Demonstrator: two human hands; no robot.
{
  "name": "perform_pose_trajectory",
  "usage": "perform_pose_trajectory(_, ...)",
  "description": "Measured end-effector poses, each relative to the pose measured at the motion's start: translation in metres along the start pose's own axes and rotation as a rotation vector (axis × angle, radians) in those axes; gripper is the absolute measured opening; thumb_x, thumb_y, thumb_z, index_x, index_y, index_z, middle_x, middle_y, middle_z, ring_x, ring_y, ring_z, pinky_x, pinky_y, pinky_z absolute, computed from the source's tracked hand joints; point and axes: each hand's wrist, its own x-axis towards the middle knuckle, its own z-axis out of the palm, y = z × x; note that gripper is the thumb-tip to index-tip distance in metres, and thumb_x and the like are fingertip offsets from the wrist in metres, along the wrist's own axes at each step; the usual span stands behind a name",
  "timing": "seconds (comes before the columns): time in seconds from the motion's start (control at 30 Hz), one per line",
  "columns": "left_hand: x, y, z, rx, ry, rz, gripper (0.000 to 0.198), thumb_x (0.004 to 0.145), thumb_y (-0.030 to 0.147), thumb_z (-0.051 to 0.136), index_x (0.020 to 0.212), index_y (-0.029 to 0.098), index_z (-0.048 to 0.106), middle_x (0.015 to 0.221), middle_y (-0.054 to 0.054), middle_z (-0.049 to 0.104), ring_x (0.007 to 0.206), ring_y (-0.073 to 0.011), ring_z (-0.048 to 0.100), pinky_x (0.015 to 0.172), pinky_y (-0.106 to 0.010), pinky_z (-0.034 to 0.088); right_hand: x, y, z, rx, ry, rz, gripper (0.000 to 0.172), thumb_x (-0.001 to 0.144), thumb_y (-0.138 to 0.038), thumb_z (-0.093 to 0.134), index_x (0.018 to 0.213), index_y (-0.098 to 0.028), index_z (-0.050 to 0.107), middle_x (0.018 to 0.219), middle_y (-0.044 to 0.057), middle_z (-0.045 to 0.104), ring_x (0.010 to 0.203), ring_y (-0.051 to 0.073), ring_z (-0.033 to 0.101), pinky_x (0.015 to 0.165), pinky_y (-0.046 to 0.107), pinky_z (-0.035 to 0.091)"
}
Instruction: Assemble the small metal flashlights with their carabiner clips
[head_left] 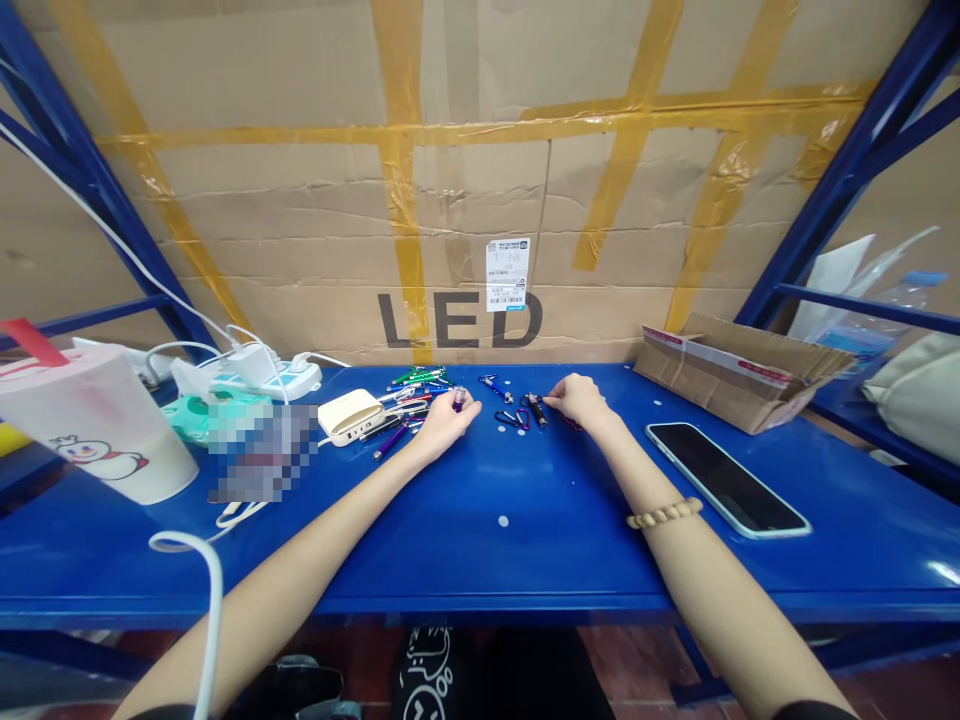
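Left hand (448,422) pinching a small purple metal cylinder (458,400), right hand (581,398) narrowly closed beside a ribbed black keychain flashlight (536,408), thin carabiners (510,418) between, glossy blue steel surface (570,540)

Storeroom workstation: a blue steel shelving rack (847,170) holds a power strip (292,378) before a taped cardboard carton (465,200) marked LED.

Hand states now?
Left hand: closed, holding a purple flashlight.
Right hand: fingertips at a black flashlight; cannot tell if holding.
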Motion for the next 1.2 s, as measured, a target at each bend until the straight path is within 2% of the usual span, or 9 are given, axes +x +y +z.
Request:
perform_pose_trajectory(0.1, -0.001, 0.002, 0.001, -0.16, -0.083, -0.037, 0.025, 0.074, 0.029, 0.052, 0.066, 0.02, 0.03, 0.046, 0.01, 0.032, 0.037, -0.0041, 0.031, 0.04, -0.019, 0.021, 0.0, 0.0, 0.002, 0.008, -0.016, -0.02, 0.015, 0.076, -0.024, 0.062, 0.082, -0.014, 0.072, 0.087, 0.013, 0.07, 0.084, 0.023, 0.066, 0.07, 0.027, 0.049)
perform_pose_trajectory(0.17, -0.002, 0.004, 0.001, -0.19, -0.105, -0.055, 0.022, 0.077, 0.031, 0.048, 0.069, 0.021, 0.03, 0.045, 0.009, 0.036, 0.036, -0.0047, 0.033, 0.039, -0.018, 0.02, 0.001, 0.001, 0.002, 0.014, -0.016, -0.026, 0.014, 0.075, -0.024, 0.063, 0.08, -0.014, 0.072, 0.085, 0.012, 0.07, 0.082, 0.022, 0.066, 0.067, 0.025, 0.049)
perform_pose_trajectory(0.4, -0.001, 0.01, 0.0, -0.158, -0.023, -0.044, 0.015, 0.082, 0.027, 0.039, 0.074, 0.02, 0.029, 0.051, 0.007, 0.048, 0.04, -0.0052, 0.036, 0.042, -0.018, 0.024, 0.006, 0.006, 0.003, 0.05, 0.003, -0.028, 0.013, 0.067, -0.017, 0.068, 0.079, -0.016, 0.072, 0.083, 0.009, 0.071, 0.081, 0.02, 0.066, 0.068, 0.024, 0.049)
perform_pose_trajectory(0.57, 0.002, 0.004, 0.001, -0.106, 0.03, -0.054, 0.017, 0.087, 0.035, 0.033, 0.079, 0.02, 0.033, 0.057, 0.006, 0.049, 0.043, -0.0058, 0.039, 0.048, -0.019, 0.03, 0.007, 0.006, 0.001, 0.095, -0.024, -0.006, 0.02, 0.063, -0.022, 0.07, 0.081, -0.016, 0.072, 0.085, 0.007, 0.071, 0.082, 0.02, 0.066, 0.07, 0.023, 0.05)
perform_pose_trajectory(0.7, 0.003, 0.0, -0.001, -0.016, 0.027, -0.01, 0.02, 0.086, 0.038, 0.037, 0.08, 0.019, 0.038, 0.063, 0.005, 0.05, 0.051, -0.0062, 0.043, 0.055, -0.02, 0.034, 0.005, 0.005, -0.004, 0.149, -0.099, 0.011, 0.02, 0.062, -0.023, 0.07, 0.079, -0.015, 0.073, 0.076, 0.007, 0.071, 0.073, 0.018, 0.067, 0.063, 0.021, 0.051)
perform_pose_trajectory(0.9, 0.003, 0.0, -0.002, -0.023, 0.014, 0.037, 0.021, 0.084, 0.035, 0.039, 0.071, 0.019, 0.037, 0.058, 0.004, 0.048, 0.052, -0.008, 0.045, 0.052, -0.021, 0.033, 0.004, 0.004, -0.007, 0.242, -0.182, 0.017, 0.009, 0.062, -0.015, 0.066, 0.069, -0.013, 0.072, 0.069, 0.006, 0.071, 0.059, 0.014, 0.066, 0.053, 0.017, 0.05)
perform_pose_trajectory(1.03, 0.004, 0.0, -0.002, -0.066, 0.02, 0.046, 0.019, 0.081, 0.033, 0.042, 0.069, 0.019, 0.039, 0.056, 0.004, 0.048, 0.052, -0.0088, 0.044, 0.049, -0.021, 0.032, 0.005, 0.004, -0.004, 0.285, -0.136, -0.006, 0.011, 0.063, -0.011, 0.063, 0.069, -0.012, 0.071, 0.069, 0.007, 0.071, 0.061, 0.015, 0.067, 0.054, 0.018, 0.051)
perform_pose_trajectory(1.2, 0.003, 0.002, -0.003, -0.107, -0.004, 0.017, 0.014, 0.078, 0.029, 0.041, 0.07, 0.019, 0.038, 0.054, 0.004, 0.047, 0.05, -0.0084, 0.043, 0.048, -0.02, 0.03, 0.004, 0.001, -0.009, 0.297, 0.009, -0.062, 0.022, 0.063, -0.007, 0.061, 0.081, -0.01, 0.072, 0.08, 0.01, 0.072, 0.078, 0.019, 0.067, 0.072, 0.022, 0.051)
